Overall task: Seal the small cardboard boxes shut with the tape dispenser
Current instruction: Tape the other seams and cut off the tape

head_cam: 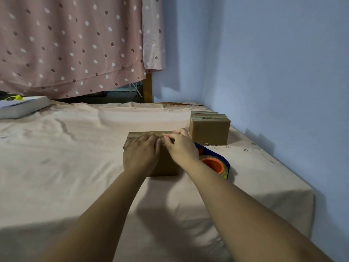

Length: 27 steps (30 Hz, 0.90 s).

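Item 1: left hand [141, 156]. I see the forearm stretched forward, palm down, fingers straight and laid flat on top of the cardboard box [166, 164], gripping nothing.

Item 2: right hand [180, 147]. The forearm comes in from the right, wrist bent inward. The fingers are bent, their tips on the box top just beside the left fingertips. I cannot tell whether they pinch anything.

Item 3: cardboard box, mid-bed on the pink sheet [75, 148], under both hands.

Item 4: tape dispenser [215, 164], blue with an orange core, lying on the sheet just right of the box, unheld.

Item 5: taped boxes [209, 131], behind, near the blue wall [273, 72].
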Available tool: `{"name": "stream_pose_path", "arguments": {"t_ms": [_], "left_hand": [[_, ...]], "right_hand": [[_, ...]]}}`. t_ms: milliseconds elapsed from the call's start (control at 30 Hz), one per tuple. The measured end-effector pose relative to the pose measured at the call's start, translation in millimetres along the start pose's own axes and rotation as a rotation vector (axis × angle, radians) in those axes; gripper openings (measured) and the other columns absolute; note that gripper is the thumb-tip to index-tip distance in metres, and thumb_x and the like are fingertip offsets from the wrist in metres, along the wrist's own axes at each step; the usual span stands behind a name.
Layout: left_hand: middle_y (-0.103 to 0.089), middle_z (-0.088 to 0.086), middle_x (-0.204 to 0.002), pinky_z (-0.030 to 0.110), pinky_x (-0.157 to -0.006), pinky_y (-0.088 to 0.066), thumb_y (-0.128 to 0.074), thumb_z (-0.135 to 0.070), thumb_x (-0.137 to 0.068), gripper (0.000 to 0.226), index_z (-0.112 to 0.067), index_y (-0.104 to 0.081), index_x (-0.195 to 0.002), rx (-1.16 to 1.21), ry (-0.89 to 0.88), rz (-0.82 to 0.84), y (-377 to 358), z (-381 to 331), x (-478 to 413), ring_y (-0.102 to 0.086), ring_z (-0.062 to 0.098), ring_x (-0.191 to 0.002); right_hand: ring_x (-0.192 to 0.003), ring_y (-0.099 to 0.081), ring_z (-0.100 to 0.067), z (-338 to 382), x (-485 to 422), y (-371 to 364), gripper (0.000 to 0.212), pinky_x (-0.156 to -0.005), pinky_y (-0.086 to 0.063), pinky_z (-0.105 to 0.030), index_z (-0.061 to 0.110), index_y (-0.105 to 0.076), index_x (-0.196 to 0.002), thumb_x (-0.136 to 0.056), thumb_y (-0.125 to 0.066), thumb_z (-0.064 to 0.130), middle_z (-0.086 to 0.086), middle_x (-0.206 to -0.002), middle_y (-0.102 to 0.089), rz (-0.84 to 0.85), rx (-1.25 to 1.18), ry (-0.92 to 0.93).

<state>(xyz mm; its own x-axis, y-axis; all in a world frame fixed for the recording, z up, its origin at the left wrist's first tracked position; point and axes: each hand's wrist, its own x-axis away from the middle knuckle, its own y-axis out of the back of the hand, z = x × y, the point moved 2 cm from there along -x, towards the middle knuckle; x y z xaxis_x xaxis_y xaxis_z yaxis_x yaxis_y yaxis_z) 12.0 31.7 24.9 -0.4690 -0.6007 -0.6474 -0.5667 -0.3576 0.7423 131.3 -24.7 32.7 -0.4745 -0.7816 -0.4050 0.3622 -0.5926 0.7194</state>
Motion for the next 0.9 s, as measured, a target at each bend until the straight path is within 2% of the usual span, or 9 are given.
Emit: {"name": "stream_pose_path", "arguments": {"t_ms": [100,200,333,433,500,567,667,767,900], "left_hand": [[-0.068,0.002,-0.114,0.037,-0.087,-0.044,-0.041,-0.036,-0.099,0.032,-0.020,-0.068,-0.107,-0.006,-0.013,0.002,0,5,-1,-0.064,0.029,-0.097],[-0.067,0.001,-0.116,0.037,-0.088,-0.043,-0.041,-0.036,-0.099,0.032,-0.020,-0.067,-0.109,-0.008,-0.011,0.017,2,3,0,-0.063,0.029,-0.099],[-0.067,0.002,-0.115,0.037,-0.087,-0.042,-0.037,-0.037,-0.100,0.034,-0.020,-0.066,-0.108,-0.030,-0.006,0.025,0,2,-1,-0.063,0.028,-0.098],[-0.066,0.002,-0.115,0.037,-0.087,-0.042,-0.036,-0.037,-0.100,0.034,-0.020,-0.065,-0.108,-0.038,-0.007,0.033,0,2,0,-0.063,0.028,-0.098],[-0.067,0.003,-0.114,0.037,-0.087,-0.043,-0.037,-0.037,-0.100,0.034,-0.020,-0.065,-0.108,-0.032,-0.010,0.040,1,1,0,-0.063,0.028,-0.098],[-0.067,0.003,-0.112,0.037,-0.086,-0.043,-0.039,-0.036,-0.100,0.033,-0.019,-0.066,-0.106,-0.028,-0.015,0.035,1,2,1,-0.063,0.029,-0.096],[-0.068,0.003,-0.110,0.037,-0.085,-0.044,-0.038,-0.036,-0.100,0.033,-0.019,-0.066,-0.105,-0.036,-0.020,0.034,-1,3,0,-0.064,0.029,-0.094],[-0.069,0.003,-0.105,0.036,-0.081,-0.045,-0.033,-0.037,-0.099,0.038,-0.019,-0.067,-0.100,-0.052,-0.032,0.020,-2,2,0,-0.065,0.029,-0.089],[-0.068,0.002,-0.107,0.037,-0.082,-0.044,-0.034,-0.037,-0.100,0.036,-0.020,-0.066,-0.101,-0.049,-0.031,0.040,-3,3,-1,-0.064,0.029,-0.090]], "right_hand": [[-0.119,-0.050,-0.016,-5,-6,18,0.036,-0.088,-0.038,-0.024,0.024,-0.056,-0.131,-0.101,-0.039,0.036,0.002,-0.132,-0.052,0.043,-0.113,0.029],[-0.109,-0.054,-0.012,-31,-17,52,0.044,-0.080,-0.041,-0.020,0.029,-0.050,-0.136,-0.095,-0.047,0.013,0.005,-0.135,-0.054,-0.065,-0.255,-0.152],[-0.102,-0.059,-0.024,-61,-11,75,0.083,-0.070,-0.046,-0.027,0.032,-0.025,-0.149,-0.074,-0.059,0.018,-0.009,-0.138,-0.048,0.299,0.071,-0.319],[-0.084,-0.061,-0.022,-71,-5,76,0.083,-0.055,-0.044,-0.026,0.027,-0.014,-0.152,-0.082,-0.054,0.008,-0.014,-0.136,-0.049,0.440,0.177,-0.363],[-0.082,-0.062,-0.021,-77,-2,76,0.077,-0.056,-0.047,-0.026,0.026,-0.024,-0.149,-0.082,-0.053,0.003,-0.012,-0.135,-0.050,0.441,0.086,-0.392],[-0.079,-0.061,-0.019,-80,3,75,0.074,-0.061,-0.049,-0.027,0.030,-0.030,-0.147,-0.083,-0.055,0.003,-0.009,-0.120,-0.054,0.495,-0.021,-0.435],[-0.077,-0.060,-0.016,-83,9,74,0.067,-0.059,-0.050,-0.025,0.030,-0.037,-0.142,-0.084,-0.058,0.004,-0.007,-0.106,-0.056,0.529,0.005,-0.428],[-0.078,-0.063,-0.020,-89,11,72,0.036,-0.055,-0.047,-0.023,0.018,-0.060,-0.114,-0.082,-0.058,0.003,-0.009,-0.094,-0.065,0.495,0.163,-0.362],[-0.078,-0.061,-0.019,-96,15,75,0.032,-0.060,-0.048,-0.024,0.016,-0.066,-0.108,-0.081,-0.063,0.000,-0.009,-0.096,-0.067,0.420,-0.030,-0.431]]}}
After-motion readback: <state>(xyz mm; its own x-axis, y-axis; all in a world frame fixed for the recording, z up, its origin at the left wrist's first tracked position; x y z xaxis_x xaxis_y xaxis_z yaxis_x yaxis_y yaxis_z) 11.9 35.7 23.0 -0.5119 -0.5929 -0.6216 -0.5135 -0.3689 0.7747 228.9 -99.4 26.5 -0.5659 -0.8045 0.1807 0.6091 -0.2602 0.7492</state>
